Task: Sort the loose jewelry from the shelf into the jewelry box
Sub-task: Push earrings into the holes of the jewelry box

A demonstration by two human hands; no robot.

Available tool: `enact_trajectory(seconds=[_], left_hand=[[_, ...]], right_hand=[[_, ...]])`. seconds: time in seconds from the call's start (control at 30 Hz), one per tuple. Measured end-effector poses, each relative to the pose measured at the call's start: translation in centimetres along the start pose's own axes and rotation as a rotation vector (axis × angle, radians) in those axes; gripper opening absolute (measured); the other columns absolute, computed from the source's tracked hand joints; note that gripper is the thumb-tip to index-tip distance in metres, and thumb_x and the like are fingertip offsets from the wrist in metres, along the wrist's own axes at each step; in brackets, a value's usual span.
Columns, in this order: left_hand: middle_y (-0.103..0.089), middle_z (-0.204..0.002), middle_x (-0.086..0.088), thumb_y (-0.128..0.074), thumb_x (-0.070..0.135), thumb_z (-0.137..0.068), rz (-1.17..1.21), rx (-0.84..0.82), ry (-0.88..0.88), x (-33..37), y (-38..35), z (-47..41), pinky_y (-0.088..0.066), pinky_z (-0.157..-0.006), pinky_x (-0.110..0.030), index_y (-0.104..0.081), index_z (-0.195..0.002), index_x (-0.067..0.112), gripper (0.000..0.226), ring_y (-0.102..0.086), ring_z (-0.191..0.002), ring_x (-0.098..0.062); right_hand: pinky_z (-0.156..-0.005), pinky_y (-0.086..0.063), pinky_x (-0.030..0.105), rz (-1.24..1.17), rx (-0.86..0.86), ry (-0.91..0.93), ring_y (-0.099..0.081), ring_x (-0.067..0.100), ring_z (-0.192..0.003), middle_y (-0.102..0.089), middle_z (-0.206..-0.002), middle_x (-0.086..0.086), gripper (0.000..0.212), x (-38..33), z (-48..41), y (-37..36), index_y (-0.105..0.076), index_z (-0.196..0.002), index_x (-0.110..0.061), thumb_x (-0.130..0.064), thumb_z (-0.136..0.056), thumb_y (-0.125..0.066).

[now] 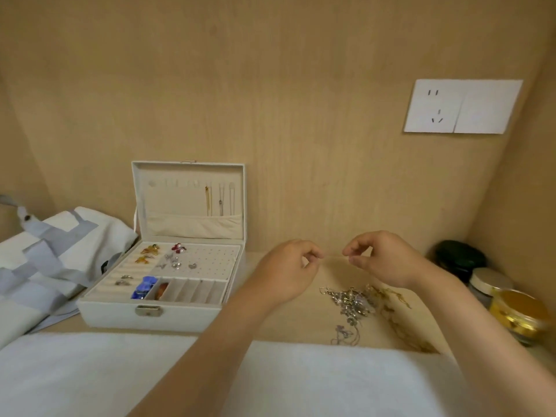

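Lone head-worn wide view, forward and down, close over left hand (288, 267) and right hand (388, 261), jewelry box (150, 316) leftward.

Pretty sure this is someone's home, probably a bedroom or closet nook. It's a light wood shelf (301, 322) boxed in by matching wood panels, with a white wall socket and switch plate (460, 106) up past the right hand (382, 260). Off to the side of the left hand (288, 270) there's an open cream jewelry box (120, 314), and beyond it a white-and-grey cloth tote bag (54, 254). Tucked in the corner beside the right hand are some little jars (520, 314), cosmetics by the look of them. White fabric (90, 374), a bedsheet or towel, runs along the near side under the arms.
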State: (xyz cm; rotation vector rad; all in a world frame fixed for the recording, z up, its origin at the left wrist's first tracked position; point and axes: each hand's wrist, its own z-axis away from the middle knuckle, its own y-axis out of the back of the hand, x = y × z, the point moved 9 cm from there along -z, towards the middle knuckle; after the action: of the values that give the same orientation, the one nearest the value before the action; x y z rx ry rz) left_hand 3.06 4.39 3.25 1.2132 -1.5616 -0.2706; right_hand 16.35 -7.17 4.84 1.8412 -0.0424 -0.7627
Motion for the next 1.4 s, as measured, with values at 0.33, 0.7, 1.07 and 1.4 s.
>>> enact_trajectory(seconds=[0.33,0.7,1.07,1.4], left_hand=[[-0.061,-0.122,0.008,-0.048,0.018,-0.101,-0.060,-0.142,0.066,0.2,-9.2,-5.8,-0.044,-0.095,-0.025,-0.069,-0.118,0.027,0.028,-0.057,-0.107,-0.011],[-0.049,-0.130,0.011,-0.049,0.030,-0.098,-0.305,-0.266,-0.090,1.1,-12.9,-6.8,-0.032,-0.111,-0.034,-0.063,-0.130,0.035,0.035,-0.035,-0.128,-0.010],[-0.068,-0.118,0.015,-0.062,0.022,-0.096,0.214,-0.153,0.001,2.7,-10.8,-6.5,-0.046,-0.102,-0.024,-0.063,-0.125,0.031,0.031,-0.060,-0.111,0.001],[-0.070,-0.067,0.014,-0.068,0.024,-0.090,0.382,-0.193,0.164,1.8,-7.8,-7.1,-0.047,-0.071,-0.025,-0.073,-0.083,0.026,0.009,-0.060,-0.067,-0.002]], right_hand=[[-0.089,-0.053,0.030,0.190,-0.013,-0.236,-0.061,0.009,-0.097,-0.068,-0.108,-0.016,0.020,9.9,-0.4,0.2,-0.071,-0.110,-0.035,-0.033,-0.092,-0.064],[-0.091,-0.050,0.031,0.143,-0.031,-0.243,-0.060,0.007,-0.099,-0.068,-0.103,-0.018,0.005,11.5,-0.7,-0.9,-0.076,-0.090,-0.032,-0.031,-0.086,-0.072],[-0.072,-0.046,0.022,-0.260,0.099,-0.128,-0.058,-0.003,-0.068,-0.067,-0.079,-0.009,0.012,8.6,-0.6,0.4,-0.070,-0.086,-0.019,-0.018,-0.096,-0.062],[-0.054,-0.042,0.014,-0.571,0.145,-0.107,-0.049,-0.003,-0.049,-0.065,-0.073,0.003,0.010,6.8,-1.0,1.2,-0.073,-0.094,-0.001,-0.008,-0.094,-0.066]])
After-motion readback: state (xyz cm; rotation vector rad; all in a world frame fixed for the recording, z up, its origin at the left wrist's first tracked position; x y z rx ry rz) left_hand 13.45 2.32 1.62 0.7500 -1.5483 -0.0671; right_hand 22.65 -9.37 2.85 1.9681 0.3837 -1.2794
